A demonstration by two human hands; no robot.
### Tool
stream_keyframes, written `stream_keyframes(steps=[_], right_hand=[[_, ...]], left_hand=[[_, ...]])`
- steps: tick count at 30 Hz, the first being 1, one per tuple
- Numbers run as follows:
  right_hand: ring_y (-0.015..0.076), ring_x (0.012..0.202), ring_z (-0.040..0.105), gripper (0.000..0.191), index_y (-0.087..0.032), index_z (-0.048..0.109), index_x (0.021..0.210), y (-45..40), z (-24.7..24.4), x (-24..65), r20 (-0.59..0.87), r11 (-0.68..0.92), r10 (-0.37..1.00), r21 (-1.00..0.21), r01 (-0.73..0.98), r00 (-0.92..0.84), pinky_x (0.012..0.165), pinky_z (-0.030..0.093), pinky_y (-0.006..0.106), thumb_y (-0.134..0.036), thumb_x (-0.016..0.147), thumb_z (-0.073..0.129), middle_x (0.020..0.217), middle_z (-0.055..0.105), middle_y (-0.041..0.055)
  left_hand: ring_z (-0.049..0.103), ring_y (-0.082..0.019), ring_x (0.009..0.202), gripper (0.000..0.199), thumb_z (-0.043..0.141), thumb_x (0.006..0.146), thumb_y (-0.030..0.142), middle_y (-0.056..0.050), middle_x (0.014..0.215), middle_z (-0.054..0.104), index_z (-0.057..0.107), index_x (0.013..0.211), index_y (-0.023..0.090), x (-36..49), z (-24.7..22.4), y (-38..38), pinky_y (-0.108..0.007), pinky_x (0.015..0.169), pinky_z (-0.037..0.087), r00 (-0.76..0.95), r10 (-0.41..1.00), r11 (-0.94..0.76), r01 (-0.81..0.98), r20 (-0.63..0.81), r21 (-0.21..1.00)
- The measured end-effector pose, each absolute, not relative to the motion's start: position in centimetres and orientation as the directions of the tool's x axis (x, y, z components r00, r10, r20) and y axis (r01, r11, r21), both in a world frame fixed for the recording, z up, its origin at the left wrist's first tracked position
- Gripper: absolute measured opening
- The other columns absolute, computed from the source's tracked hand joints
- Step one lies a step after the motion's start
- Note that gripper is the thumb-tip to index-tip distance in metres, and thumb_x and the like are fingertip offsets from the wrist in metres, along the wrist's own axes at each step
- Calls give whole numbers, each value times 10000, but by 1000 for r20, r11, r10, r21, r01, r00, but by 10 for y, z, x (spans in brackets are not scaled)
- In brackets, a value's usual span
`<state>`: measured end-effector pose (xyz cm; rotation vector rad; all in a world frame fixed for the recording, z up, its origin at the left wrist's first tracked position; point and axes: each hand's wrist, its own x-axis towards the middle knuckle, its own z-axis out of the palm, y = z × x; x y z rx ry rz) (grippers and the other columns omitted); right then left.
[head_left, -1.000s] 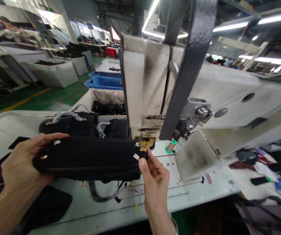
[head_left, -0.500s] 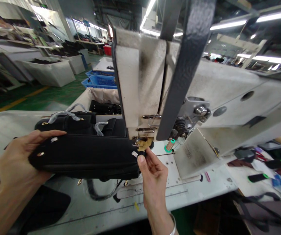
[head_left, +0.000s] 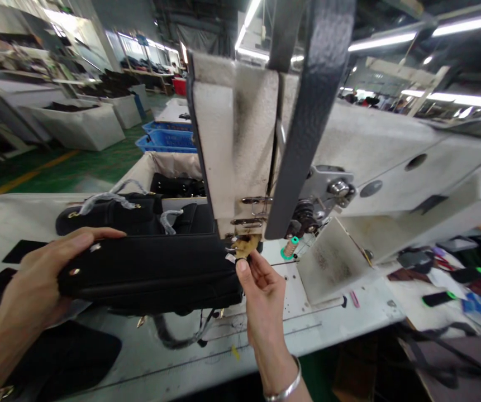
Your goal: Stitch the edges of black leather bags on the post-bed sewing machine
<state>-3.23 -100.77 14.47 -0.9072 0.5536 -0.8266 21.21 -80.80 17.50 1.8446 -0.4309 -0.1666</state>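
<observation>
A black bag [head_left: 152, 268] with metal studs lies sideways, its right end under the head of a sewing machine [head_left: 240, 139]. My left hand [head_left: 51, 273] grips the bag's left end, thumb and fingers wrapped around it. At the other end my right hand [head_left: 263, 282] pinches the bag's edge just below the presser foot area, beside a tan scrap [head_left: 245, 246]. A small white tag [head_left: 231, 258] sticks out near those fingertips. Below the bag hangs a handle [head_left: 181, 338] wrapped in clear plastic. The needle point itself is hidden.
Behind the bag, a white bin [head_left: 26, 215] holds more black bags [head_left: 106, 215] with wrapped handles. A thread spool [head_left: 290, 247] stands by the machine arm. Blue crates [head_left: 168, 140] sit farther back. Black pieces [head_left: 68, 357] lie at the table's left; a black thread cone [head_left: 438, 299] lies right.
The bag's left end has shifted slightly right and down, my left hand moving with it. My right hand keeps its pinch beside the machine head. The whole view has drifted a little.
</observation>
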Motion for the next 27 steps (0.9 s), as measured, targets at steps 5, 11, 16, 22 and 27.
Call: stream_keyframes(steps=[5, 11, 16, 22, 27], right_hand=[[247, 1243, 586, 495, -220, 632, 1298, -1007, 141, -32, -21, 285, -817, -884, 372, 576, 1153, 396, 459, -381, 840, 724, 1334, 623, 63], [212, 1320, 516, 531, -268, 578, 1356, -988, 142, -46, 29, 62, -875, -983, 172, 483, 1182, 362, 408, -403, 857, 697, 1404, 569, 11], [209, 1362, 471, 509, -240, 568, 1363, -978, 148, -49, 49, 11, -887, -992, 126, 459, 1201, 328, 400, -403, 888, 653, 1431, 537, 26], [237, 1295, 542, 521, -220, 623, 1307, -987, 144, -40, -2, 111, -891, -971, 213, 453, 1169, 387, 429, -412, 833, 721, 1370, 596, 46], [250, 1274, 560, 618, -175, 622, 1301, -987, 150, -37, -123, 347, -862, -849, 398, 491, 1157, 393, 437, -346, 739, 811, 1347, 613, 82]], left_hand=[[532, -321, 1208, 788, 673, 710, 676, 13, 1422, 514, 470, 1425, 414, 197, 200, -823, -389, 1029, 402, 392, -900, -334, -901, 190, 276], [442, -349, 1283, 729, 640, 866, 530, -13, 1596, 250, 279, 1498, 494, 165, 210, -864, -519, 1033, 399, -31, -996, 36, -997, 80, 65], [490, -306, 1202, 578, 558, 946, 413, 12, 1569, 318, 333, 1469, 509, 164, 221, -867, -476, 953, 459, -121, -983, 121, -993, 140, -12], [508, -322, 1168, 602, 569, 938, 396, -13, 1539, 365, 324, 1478, 501, 153, 226, -870, -502, 931, 464, -83, -988, 85, -996, 128, 7], [456, -301, 1211, 603, 544, 957, 366, -63, 1530, 338, 308, 1510, 420, 143, 220, -881, -517, 980, 468, -128, -984, 131, -991, 128, 14]])
